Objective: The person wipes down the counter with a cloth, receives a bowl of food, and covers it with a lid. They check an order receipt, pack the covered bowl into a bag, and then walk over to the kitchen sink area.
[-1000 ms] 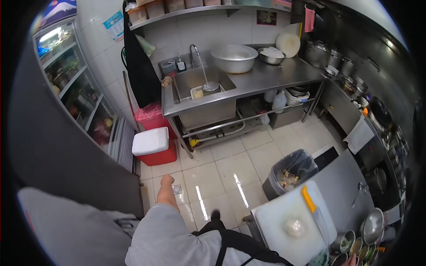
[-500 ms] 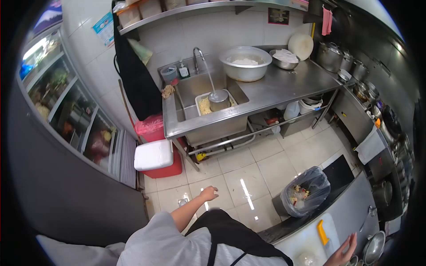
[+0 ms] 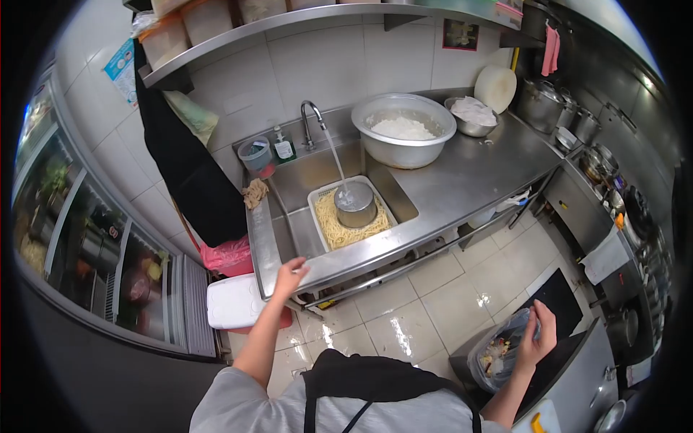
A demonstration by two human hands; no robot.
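My left hand [image 3: 291,276] is raised just before the front edge of the steel sink [image 3: 289,227], fingers apart and nothing in them. My right hand [image 3: 538,335] hangs in the air over the lined bin [image 3: 498,357], empty, with its fingers parted. Inside the sink lies a white basket [image 3: 315,209] of pale yellow noodles or strips [image 3: 339,234]. A metal pot [image 3: 355,209] rests on them, and water runs into it from the tap [image 3: 310,123]. A large bowl [image 3: 433,148] of white powder stands right of the sink.
On the counter are a soap bottle [image 3: 283,147], a bowl with a white cloth or bag [image 3: 473,112] and a round board [image 3: 495,88]. A cooler [image 3: 234,299] stands left of the sink. A glass-door fridge [image 3: 108,252] is at left, a steel table [image 3: 585,390] at lower right.
The view has moved closer to the sink and turned. My left hand has gone forward to the sink's edge. My right hand has come up, away from the cutting board.
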